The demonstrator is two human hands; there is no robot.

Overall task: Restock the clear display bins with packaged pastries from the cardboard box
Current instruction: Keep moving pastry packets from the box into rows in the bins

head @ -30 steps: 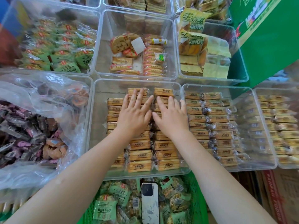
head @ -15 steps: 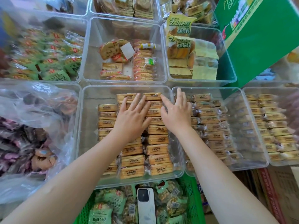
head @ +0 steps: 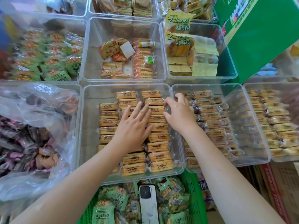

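The middle clear bin point(head: 90, 126) is the one right in front of the person. It holds rows of golden packaged pastries point(head: 159, 136), each in a see-through wrapper with dark letters on it.

The left hand point(head: 135, 125) lies flat on top of the pastries in the middle of this bin. Its fingers are spread out and straight. It presses on the packs and grips nothing.

The right hand point(head: 179, 113) is at the right side of the same bin, over the wall where the next bin begins. Its fingers are bent, and the thumb and fingertips touch the crinkly edge of a pastry wrapper in the right row. Whether it truly pinches the wrapper is hard to tell.

Just to the right of the middle bin sits another clear bin point(head: 252, 143) full of the same kind of pastries. Behind the middle bin is a bin with only a few packs point(head: 129, 62). To the left of the middle bin is a big crumpled plastic bag point(head: 37, 107) with dark and orange snacks inside.

Below the middle bin, nearer the person, is a green basket point(head: 194, 199) of green snack packs. A white phone point(head: 148, 206) lies on top of them. A big green box point(head: 258, 38) stands far back to the right of the middle bin.
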